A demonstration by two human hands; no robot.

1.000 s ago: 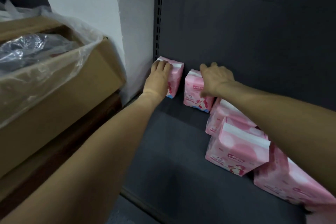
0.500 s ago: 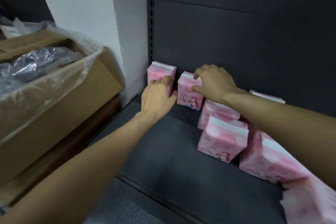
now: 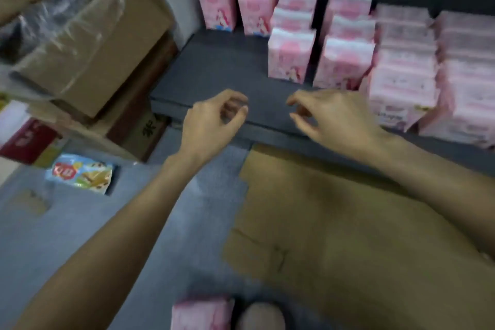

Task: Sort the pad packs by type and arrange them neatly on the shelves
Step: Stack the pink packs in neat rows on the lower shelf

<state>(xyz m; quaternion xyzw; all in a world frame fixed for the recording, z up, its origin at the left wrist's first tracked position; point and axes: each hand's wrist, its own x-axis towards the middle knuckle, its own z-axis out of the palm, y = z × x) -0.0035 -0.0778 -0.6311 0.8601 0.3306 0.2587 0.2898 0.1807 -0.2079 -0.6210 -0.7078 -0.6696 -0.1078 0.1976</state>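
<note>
Both hands have come away from the packs at the back. The left hand [image 3: 211,126] and right hand [image 3: 332,120] now hover released, fingers loosely curled, holding nothing, above the front edge of the dark shelf [image 3: 214,72]. Beyond them stand eight small pink pad packs [image 3: 290,57] in four rows, so that placement looks finished. Right of those, two rows of larger packs [image 3: 401,83]. One more pack [image 3: 201,313] lies near the person's feet, below both hands.

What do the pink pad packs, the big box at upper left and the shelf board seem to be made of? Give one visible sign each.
Pink pad packs: probably thin plastic film, slightly glossy, with soft printed faces.
Big box: brown corrugated cardboard, matte, with a clear, crinkled, shiny plastic liner.
Shelf board: dark grey, matte, flat; likely painted metal, but blur leaves it open.
</note>
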